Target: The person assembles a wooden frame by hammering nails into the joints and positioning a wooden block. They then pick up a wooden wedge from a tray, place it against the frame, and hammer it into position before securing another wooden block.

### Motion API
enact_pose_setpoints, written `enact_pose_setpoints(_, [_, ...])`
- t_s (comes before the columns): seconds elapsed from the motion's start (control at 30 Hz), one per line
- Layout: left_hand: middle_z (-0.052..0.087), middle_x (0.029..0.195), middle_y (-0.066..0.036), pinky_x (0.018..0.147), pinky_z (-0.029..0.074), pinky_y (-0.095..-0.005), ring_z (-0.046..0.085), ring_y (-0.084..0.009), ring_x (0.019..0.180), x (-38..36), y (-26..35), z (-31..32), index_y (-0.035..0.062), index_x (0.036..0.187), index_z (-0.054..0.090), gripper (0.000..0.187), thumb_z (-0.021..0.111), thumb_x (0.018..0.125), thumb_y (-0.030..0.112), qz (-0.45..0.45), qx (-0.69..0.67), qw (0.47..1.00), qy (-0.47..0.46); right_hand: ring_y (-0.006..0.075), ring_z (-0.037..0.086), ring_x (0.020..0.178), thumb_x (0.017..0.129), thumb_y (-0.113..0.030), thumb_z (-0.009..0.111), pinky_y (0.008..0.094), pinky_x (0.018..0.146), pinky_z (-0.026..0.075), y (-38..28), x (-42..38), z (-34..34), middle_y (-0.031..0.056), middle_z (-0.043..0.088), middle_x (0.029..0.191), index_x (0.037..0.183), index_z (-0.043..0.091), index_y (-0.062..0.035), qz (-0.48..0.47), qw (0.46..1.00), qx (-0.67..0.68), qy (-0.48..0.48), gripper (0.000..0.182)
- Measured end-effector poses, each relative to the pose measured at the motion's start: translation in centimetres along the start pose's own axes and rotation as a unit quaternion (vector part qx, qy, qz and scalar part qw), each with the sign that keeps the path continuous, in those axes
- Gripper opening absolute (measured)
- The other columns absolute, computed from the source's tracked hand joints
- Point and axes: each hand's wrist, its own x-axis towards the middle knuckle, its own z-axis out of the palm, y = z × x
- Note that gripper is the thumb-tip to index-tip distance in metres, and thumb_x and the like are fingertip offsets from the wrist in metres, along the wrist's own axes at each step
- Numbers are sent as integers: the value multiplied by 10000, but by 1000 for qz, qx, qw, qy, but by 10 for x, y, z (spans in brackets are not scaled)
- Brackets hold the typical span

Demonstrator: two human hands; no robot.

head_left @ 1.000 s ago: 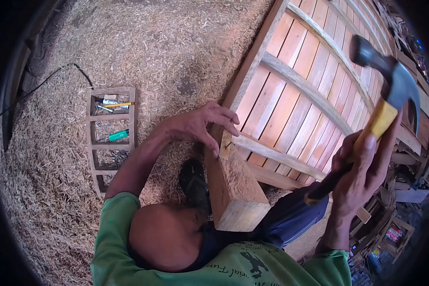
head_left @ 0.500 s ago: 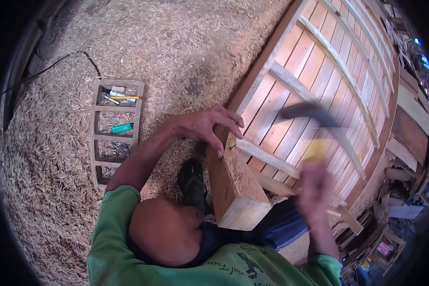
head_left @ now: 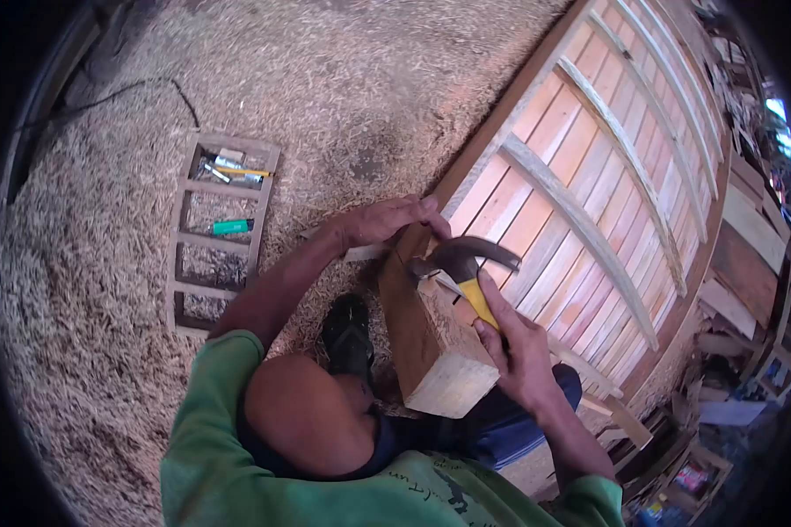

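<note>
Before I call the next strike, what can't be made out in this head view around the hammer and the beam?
- Nail: hidden under the hammer head and left hand fingers.
- Hammer handle's lower end: covered by the right hand.
- Wooden beam near side: blocked by the person's knee.
- Items in the ladder-shaped wooden frame: too small to identify.

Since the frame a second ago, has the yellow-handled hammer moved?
Yes. The yellow-handled hammer has swung down from high at the right, and its head now sits at the top of the thick wooden block, close to the left hand.
</note>
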Motion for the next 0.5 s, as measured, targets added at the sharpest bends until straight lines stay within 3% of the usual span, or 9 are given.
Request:
enact_pose_setpoints(0.1, [733,1164,-135,1183,403,-418,644,-259,1221,-4,-20,9,-3,1167,755,752,278,1146,577,21,-61,997,31,154,687,853,1059,-110,642,312,736,573,5,11,-18,123,699,997,1551,480,-9,81,969,203,117,528])
enact_pose_setpoints(0.13, [727,1178,-129,1190,393,-412,635,-259,1232,-7,-25,16,1,1181,749,738,281,1148,570,21,-80,996,25,117,658,801,1057,-95,644,274,669,556,6,-3,-30,102,681,968,1569,463,-18,165,952,220,136,548])
enact_pose_setpoints(0.17, [713,1215,-124,1205,374,-405,614,-257,1266,-4,-27,10,8,1217,734,708,294,1150,558,30,-77,997,9,68,562,673,1093,-147,601,237,529,486,4,2,-25,61,623,873,1625,377,-60,78,866,275,411,584])
enact_pose_setpoints(0.2, [700,1253,-119,1219,355,-397,594,-255,1299,-1,-25,4,15,1254,720,680,308,1152,546,43,-68,997,-4,74,517,601,1126,-217,544,249,469,461,-13,12,-56,46,600,837,1653,293,-78,-19,826,307,472,600])
enact_pose_setpoints(0.23, [693,1217,-115,1205,366,-400,601,-251,1267,-1,-23,10,13,1236,708,666,309,1154,540,52,-51,997,3,72,498,574,1141,-278,504,239,460,449,-20,17,-73,33,587,818,1661,252,-83,-12,798,250,548,610])
enact_pose_setpoints(0.3, [679,1146,-107,1176,387,-406,615,-242,1203,3,-13,17,9,1200,684,639,312,1157,527,76,-4,997,18,67,509,593,1125,-249,544,220,453,429,-22,12,-75,24,571,790,1657,280,-95,-41,777,262,570,613])
enact_pose_setpoints(0.4, [626,1016,-78,1072,427,-397,609,-208,1054,12,-35,29,26,1067,643,572,320,1166,488,79,15,996,47,172,645,690,1067,-147,622,355,601,555,25,-22,-17,81,686,854,1589,428,-47,34,934,161,318,566])
enact_pose_setpoints(0.47, [633,915,-46,1034,385,-371,572,-170,985,14,-35,39,52,962,647,622,285,1165,516,81,83,987,111,163,631,678,1061,-112,622,363,623,530,33,-11,17,82,689,876,1587,448,-22,-16,986,72,148,561])
enact_pose_setpoints(0.5, [645,861,-27,1021,348,-353,547,-148,956,15,-34,47,68,907,656,668,259,1163,541,85,127,977,147,138,601,649,1070,-112,607,337,597,503,29,-6,20,71,668,863,1601,431,-23,-14,983,96,153,566])
